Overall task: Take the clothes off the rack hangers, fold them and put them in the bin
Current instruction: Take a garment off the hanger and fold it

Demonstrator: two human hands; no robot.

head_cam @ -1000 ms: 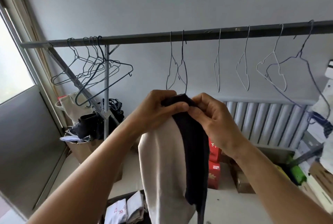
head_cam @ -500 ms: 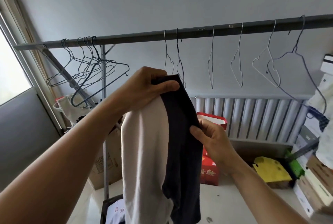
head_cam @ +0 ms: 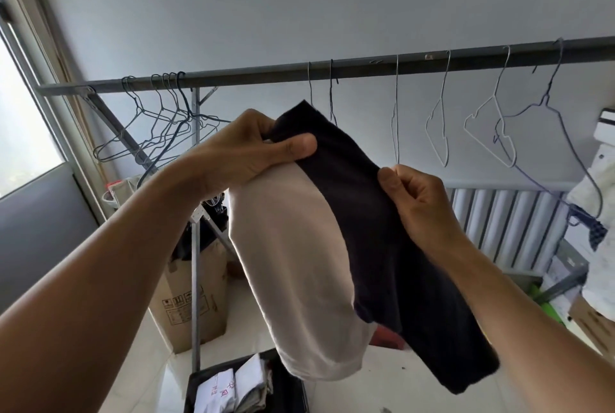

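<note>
Shirt (head_cam: 293, 263), cream and black, pinched by left hand (head_cam: 246, 153) atop, right hand (head_cam: 419, 199) midway.

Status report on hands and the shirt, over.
Left hand grips shirt at top corner; right hand pinches its dark edge. Shirt held up, bin below. Nothing blocking.

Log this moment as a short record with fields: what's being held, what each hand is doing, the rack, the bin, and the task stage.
garment: cream and black fabric garment, off the hangers, held up in front of the rack
left hand: left hand pinches the top black corner
right hand: right hand pinches the black side edge, lower down
rack: grey metal rail with bare wire hangers
bin: black plastic bin on the floor, holding folded white clothes
stage: garment not yet in the bin
</note>
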